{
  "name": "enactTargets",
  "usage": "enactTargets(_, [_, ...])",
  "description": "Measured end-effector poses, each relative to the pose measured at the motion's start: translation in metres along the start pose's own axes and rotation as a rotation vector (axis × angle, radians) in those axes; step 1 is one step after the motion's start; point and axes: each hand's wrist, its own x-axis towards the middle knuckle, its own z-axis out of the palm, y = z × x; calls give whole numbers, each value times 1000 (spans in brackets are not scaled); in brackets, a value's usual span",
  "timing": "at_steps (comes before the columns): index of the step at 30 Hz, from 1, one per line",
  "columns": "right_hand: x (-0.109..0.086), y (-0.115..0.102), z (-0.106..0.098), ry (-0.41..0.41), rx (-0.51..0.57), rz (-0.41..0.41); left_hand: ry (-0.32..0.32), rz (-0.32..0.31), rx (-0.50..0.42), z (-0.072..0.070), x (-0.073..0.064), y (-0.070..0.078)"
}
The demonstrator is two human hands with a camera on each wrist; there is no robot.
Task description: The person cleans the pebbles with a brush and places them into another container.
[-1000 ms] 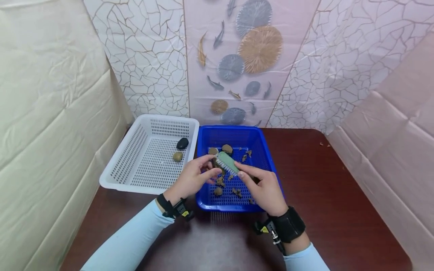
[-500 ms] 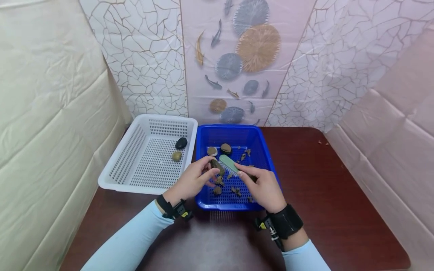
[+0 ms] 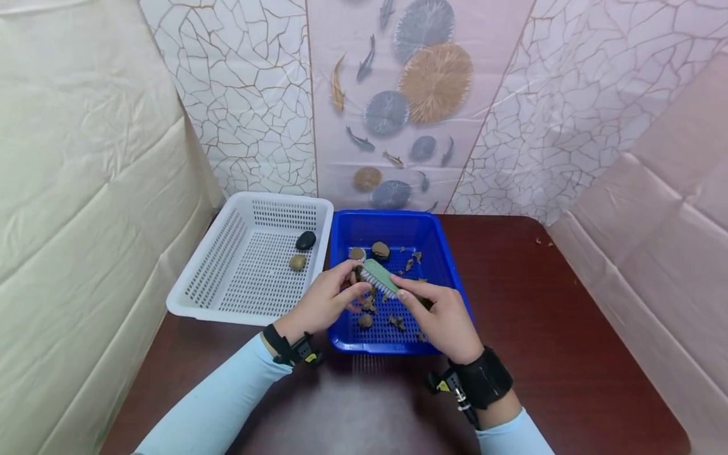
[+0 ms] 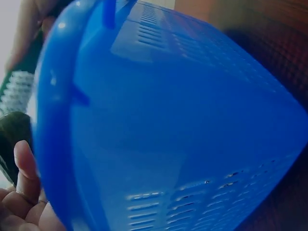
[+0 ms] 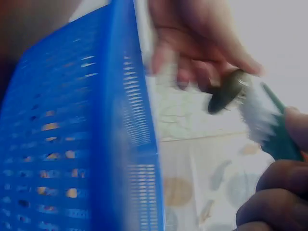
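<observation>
Over the blue basket (image 3: pixel 392 347), my left hand (image 3: pixel 326 297) pinches a dark stone (image 5: pixel 226 92) between thumb and fingers; in the head view the brush mostly covers it. My right hand (image 3: pixel 446 314) grips a green brush (image 3: pixel 380 273) by its handle. White bristles (image 5: pixel 257 118) touch the stone's edge in the right wrist view. Two mud-capped stones (image 3: pixel 380 251) lie towards the back of the basket, one of them pale underneath. Nearer the front are a small brown lump (image 3: pixel 365 321) and several crumbs of dried mud (image 3: pixel 396 322).
To the left stands a white basket (image 3: pixel 193 313) holding a black stone (image 3: pixel 305 240) and a yellowish stone (image 3: pixel 297 262). Both baskets rest on a dark red-brown table (image 3: pixel 534 328). A few crumbs (image 3: pixel 538 241) lie at its far right. Patterned sheets hang behind.
The brush drew back to the right, baring the stone, then came left again over it. The left hand holds the stone in nearly the same place throughout.
</observation>
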Motion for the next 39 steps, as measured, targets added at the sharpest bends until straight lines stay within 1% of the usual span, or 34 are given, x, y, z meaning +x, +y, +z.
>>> enactTargets(3, [0,0,0,8,-23,17,-7,-2,15,0,-1,1])
enactTargets(7, [-1,-1,-1,-9,3,17,-7,-6,31,0,-2,2])
enactTargets(10, [0,-1,0,-9,-60,0,4,-7,46,0,-2,2])
enactTargets(12, [0,-1,0,8,-83,13,8,-12,41,-1,-3,2])
enactTargets(16, [0,-3,0,-11,-23,13,21,-9,32,-2,-2,1])
enactTargets(18, [1,-2,1,-11,-56,-2,28,-11,27,-2,-1,1])
enactTargets(20, [1,0,3,15,-106,-5,31,-15,15,-2,-1,0])
enactTargets(22, [0,1,4,43,-86,-2,41,-22,-12,-2,-1,0])
enactTargets(25, [-1,3,6,27,17,1,66,-23,-77,-3,0,0])
enactTargets(26, [-1,3,6,23,29,2,79,-24,-93,-3,0,0])
enactTargets(28, [-1,6,7,30,-26,-10,102,-22,-139,-3,-1,-1])
enactTargets(30, [-1,9,8,83,-114,-26,121,-26,-192,-3,-2,-2])
enactTargets(31, [-2,10,9,118,-137,-40,128,-27,-225,-3,-2,-2])
enactTargets(32, [-2,10,9,152,-144,-63,136,-31,-253,-3,-2,-3])
enactTargets(34, [-3,10,12,193,-111,-135,144,-37,-314,-3,-2,-3])
enactTargets(36, [-3,9,15,189,-76,-190,145,-40,-355,-2,-1,-2])
enactTargets(37, [-2,8,16,184,-71,-196,145,-42,-363,-2,-1,-2])
enactTargets(39, [-2,9,18,182,-121,-171,142,-48,-377,-2,0,-2])
